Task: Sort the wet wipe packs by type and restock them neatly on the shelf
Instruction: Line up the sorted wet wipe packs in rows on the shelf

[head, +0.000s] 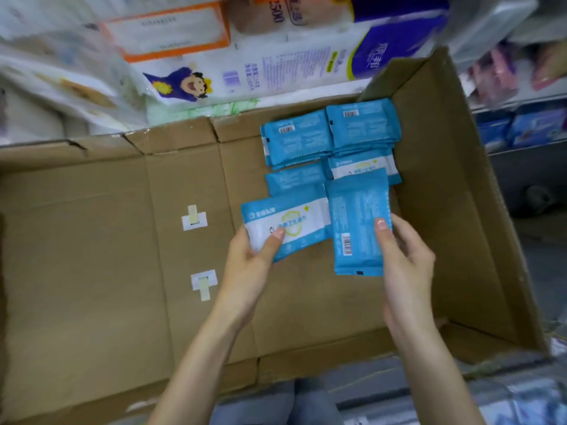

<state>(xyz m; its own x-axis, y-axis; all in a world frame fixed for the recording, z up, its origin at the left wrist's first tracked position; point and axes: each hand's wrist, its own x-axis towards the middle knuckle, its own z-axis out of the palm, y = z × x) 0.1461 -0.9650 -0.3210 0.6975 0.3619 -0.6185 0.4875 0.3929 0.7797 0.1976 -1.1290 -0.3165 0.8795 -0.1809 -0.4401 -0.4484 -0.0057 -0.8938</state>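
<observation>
Wet wipe packs (pixel 331 136) lie stacked in the far right corner of a cardboard box (pixel 92 240). Just nearer, over the box floor, the left hand (pixel 248 265) grips a face-up pack (pixel 294 219); the right hand (pixel 405 262) grips a barcode-side pack (pixel 356 216).

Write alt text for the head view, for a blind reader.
Left hand holds a front-up wipe pack, right hand a barcode-up pack, over an open cardboard box; more blue packs lie stacked in its far right corner.

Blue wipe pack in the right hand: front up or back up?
Back up. The blue plastic wet wipe pack in the right hand shows its barcode and fine print.
</observation>
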